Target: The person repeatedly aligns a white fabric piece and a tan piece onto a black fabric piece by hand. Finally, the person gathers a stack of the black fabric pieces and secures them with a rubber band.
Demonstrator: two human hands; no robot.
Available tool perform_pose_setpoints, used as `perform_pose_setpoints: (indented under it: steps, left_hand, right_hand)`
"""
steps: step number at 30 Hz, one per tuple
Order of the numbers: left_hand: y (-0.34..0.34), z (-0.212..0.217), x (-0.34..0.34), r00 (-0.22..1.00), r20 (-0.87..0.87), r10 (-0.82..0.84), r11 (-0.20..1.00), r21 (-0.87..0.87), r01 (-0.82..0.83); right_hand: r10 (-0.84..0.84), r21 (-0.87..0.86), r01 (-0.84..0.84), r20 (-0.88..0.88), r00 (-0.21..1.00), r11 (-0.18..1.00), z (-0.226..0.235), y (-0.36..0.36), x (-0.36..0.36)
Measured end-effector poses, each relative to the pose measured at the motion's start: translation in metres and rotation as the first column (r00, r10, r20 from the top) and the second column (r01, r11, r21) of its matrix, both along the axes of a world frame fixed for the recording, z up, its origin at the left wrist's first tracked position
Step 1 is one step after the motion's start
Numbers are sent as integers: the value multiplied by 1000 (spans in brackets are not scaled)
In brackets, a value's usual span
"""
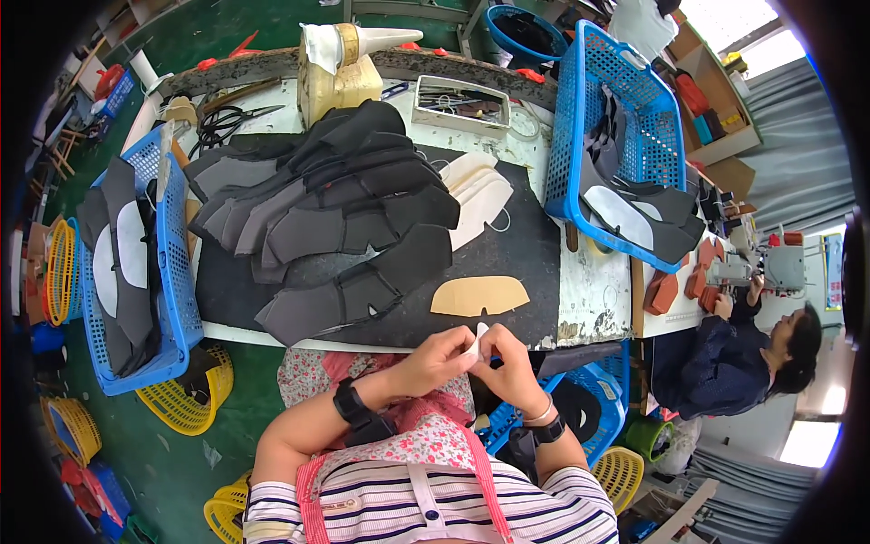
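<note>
At the table's near edge, my left hand (441, 360) and my right hand (510, 367) meet with fingertips closed on a small white piece (476, 341); its lower part is hidden by the fingers. Just beyond them a tan half-oval piece (480, 296) with a small notch lies flat on the black mat (535, 263). To the left, several dark grey and black fabric shoe uppers (362, 281) lie overlapped in a fanned pile. Right of that pile is a short stack of cream pieces (478, 195) of similar outline.
Blue baskets holding dark pieces flank the table, one at left (186, 299) and one at right (564, 136). Along the back stand a stained glue container (349, 86), a tool box (462, 102) and black scissors (217, 127). A co-worker (739, 358) sits at a sewing machine (787, 266) on the right.
</note>
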State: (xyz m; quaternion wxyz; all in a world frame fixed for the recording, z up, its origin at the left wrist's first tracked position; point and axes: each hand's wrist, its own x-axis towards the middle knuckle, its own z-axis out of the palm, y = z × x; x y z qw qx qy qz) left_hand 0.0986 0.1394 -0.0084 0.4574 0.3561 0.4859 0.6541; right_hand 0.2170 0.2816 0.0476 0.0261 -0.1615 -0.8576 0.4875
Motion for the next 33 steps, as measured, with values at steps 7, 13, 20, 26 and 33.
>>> perform_pose_setpoints:
  steps: [7,13,20,26,33]
  left_hand:
    - [0,-1,-16,964,-267,-13,1000,-15,9]
    - [13,-9,-27,927,-374,-26,997,52,49]
    - [18,-17,-24,948,-254,192,959,-156,-236]
    - [13,-3,-21,618,-786,0,695,-445,-566]
    - [-59,12,-50,766,424,484,871,-322,-372]
  right_hand:
    - [179,145,-160,-132,975,976,13,8,-9]
    - [86,19,-85,-73,994,996,13,19,-6]
    - [-463,-519,273,-281,840,810,0,41,15]
    - [-597,-869,-322,-492,634,375,40,48,9]
    - [-262,-957,-31,-110,959,287,-31,-27,-85]
